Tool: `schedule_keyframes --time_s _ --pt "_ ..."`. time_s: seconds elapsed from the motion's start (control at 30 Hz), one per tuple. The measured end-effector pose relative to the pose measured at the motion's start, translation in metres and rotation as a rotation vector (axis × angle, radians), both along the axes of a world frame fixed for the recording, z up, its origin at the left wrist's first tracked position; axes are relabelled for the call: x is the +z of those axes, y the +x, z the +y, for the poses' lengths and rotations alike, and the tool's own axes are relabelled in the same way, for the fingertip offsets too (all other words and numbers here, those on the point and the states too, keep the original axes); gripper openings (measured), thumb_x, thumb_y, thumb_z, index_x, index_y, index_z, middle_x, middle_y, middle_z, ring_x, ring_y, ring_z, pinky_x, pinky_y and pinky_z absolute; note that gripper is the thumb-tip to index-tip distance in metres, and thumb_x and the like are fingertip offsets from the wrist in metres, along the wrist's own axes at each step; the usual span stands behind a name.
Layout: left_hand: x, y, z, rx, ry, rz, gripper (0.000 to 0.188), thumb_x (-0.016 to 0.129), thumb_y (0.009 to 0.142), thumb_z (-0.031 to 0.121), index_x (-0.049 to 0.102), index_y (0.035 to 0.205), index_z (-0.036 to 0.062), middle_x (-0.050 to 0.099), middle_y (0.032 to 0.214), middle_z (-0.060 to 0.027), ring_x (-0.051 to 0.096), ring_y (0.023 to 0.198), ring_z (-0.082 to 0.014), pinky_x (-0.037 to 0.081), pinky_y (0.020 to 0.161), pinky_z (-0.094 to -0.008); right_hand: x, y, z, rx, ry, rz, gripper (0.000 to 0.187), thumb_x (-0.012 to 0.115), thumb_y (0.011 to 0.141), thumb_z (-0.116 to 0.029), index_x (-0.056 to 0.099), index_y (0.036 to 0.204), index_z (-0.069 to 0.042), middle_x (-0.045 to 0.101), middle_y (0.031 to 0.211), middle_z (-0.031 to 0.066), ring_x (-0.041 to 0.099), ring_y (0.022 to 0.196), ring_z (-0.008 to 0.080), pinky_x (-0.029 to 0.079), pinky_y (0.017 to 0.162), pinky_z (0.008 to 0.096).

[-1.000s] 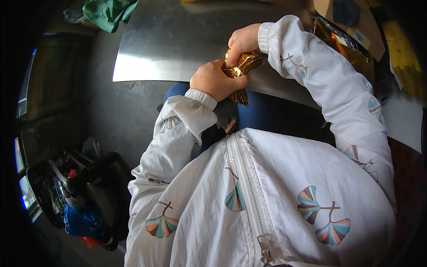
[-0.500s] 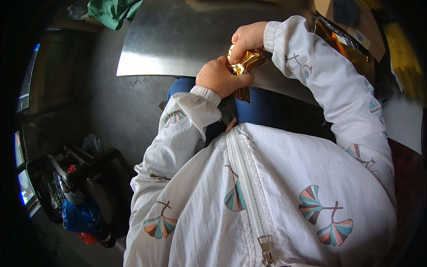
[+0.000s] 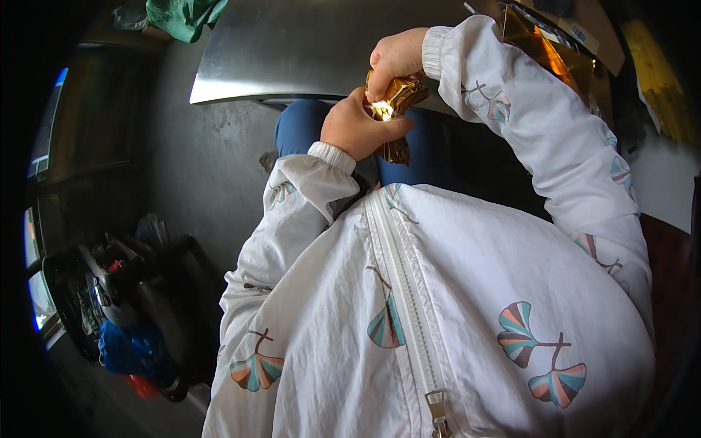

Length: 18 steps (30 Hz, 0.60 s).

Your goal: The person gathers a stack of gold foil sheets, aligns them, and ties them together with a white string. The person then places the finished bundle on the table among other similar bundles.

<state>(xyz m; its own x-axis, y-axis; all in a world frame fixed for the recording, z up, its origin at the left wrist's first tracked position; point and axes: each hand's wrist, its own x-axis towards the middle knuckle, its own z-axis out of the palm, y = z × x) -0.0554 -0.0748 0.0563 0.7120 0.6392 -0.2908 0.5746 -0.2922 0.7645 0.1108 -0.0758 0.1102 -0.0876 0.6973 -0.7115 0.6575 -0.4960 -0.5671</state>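
A folded wad of shiny gold foil (image 3: pixel 403 95) is held over my lap, just off the near edge of the metal table (image 3: pixel 292 55). My left hand (image 3: pixel 354 128) is closed around its lower part, thumb lying across the front, and the loose layered ends hang below. From above, my right hand (image 3: pixel 398 60) pinches the upper edge between thumb and fingers. Part of the wad is hidden behind both hands.
Beyond my right sleeve lie more gold foil sheets (image 3: pixel 551 55) and a cardboard box (image 3: pixel 595 25). A yellow bundle (image 3: pixel 661 84) is at far right. A green bag (image 3: pixel 186 16) sits past the table's left corner. Lower left, a blue bag (image 3: pixel 131 349) rests by a dark frame.
Both hands stay on the foil wad, which has shifted slightly left in view. The right hand has moved a little left and lower relative to the left hand. The view has tilted slightly.
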Motion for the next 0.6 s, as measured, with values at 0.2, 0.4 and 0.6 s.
schedule_keyframes --time_s 0.2,0.4,0.6 --pt "-0.034 -0.039 -0.028 0.118 -0.101 -0.105 0.056 0.076 0.063 0.031 0.057 0.102 -0.0036 0.065 0.089 -0.0091 0.064 0.079 -0.0175 0.05 0.076 -0.0279 -0.023 -0.043 -0.014 0.101 0.082 -0.084 0.039 0.071 0.064 -0.034 0.068 0.086 -0.002 0.066 0.079 0.0104 0.062 0.062 0.0185 0.047 0.055 0.0266" --pt "-0.047 -0.055 -0.039 0.186 -0.152 -0.195 0.057 0.073 0.059 0.036 0.058 0.097 -0.0033 0.067 0.082 -0.0123 0.066 0.074 -0.0217 0.051 0.071 -0.0304 -0.043 -0.053 -0.022 -0.098 0.052 0.074 0.055 0.066 0.074 -0.054 0.067 0.096 -0.003 0.065 0.081 0.0101 0.064 0.066 0.0183 0.052 0.061 0.0245" --pt "-0.038 -0.06 -0.037 0.247 -0.348 -0.347 0.047 0.074 0.063 0.03 0.058 0.094 -0.0026 0.065 0.081 -0.0071 0.062 0.071 -0.0142 0.05 0.069 -0.0272 -0.039 -0.022 -0.064 -0.317 0.394 0.263 0.03 0.058 0.089 -0.036 0.055 0.075 -0.009 0.057 0.075 0.0004 0.053 0.066 0.0065 0.047 0.061 0.0213"
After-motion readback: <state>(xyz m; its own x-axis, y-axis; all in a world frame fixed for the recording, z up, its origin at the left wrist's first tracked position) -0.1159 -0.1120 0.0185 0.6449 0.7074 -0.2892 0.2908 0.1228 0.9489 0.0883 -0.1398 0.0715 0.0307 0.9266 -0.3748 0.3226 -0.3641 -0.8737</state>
